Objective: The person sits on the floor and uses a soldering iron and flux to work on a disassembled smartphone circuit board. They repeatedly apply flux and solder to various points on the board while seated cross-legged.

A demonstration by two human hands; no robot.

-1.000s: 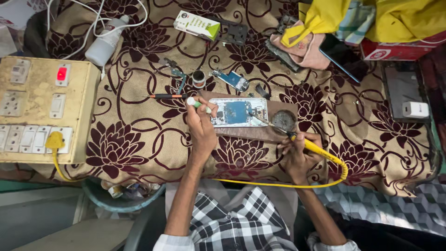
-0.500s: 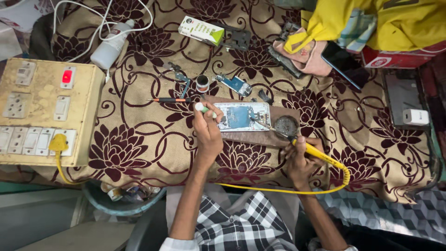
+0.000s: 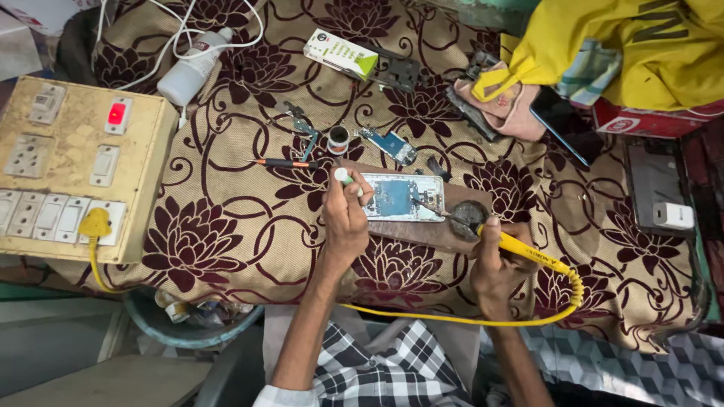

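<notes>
The opened phone lies flat on a wooden board, face down with its back off, so the blue circuit board inside shows. The board rests on the flowered cloth, and everything else is placed from it.

The left hand sits at the phone's left end, fingers curled narrowly around a small white, green-tipped tube, while the heel of the hand seems to steady the phone. The right hand is just off the board's right end, fingers wrapped tight around the yellow soldering iron; its thin tip reaches over the phone's right part. A yellow cord loops from the iron below the board.

The phone looks light, stiff and fragile: exposed parts would scratch or crack easily, so it is best held by its outer edges, never over the circuit board. The iron's tip is likely hot; only the yellow handle is safe to hold.

Above the board lie a screwdriver, tweezers and a small round pot. Far left of the board stands a switchboard.
</notes>
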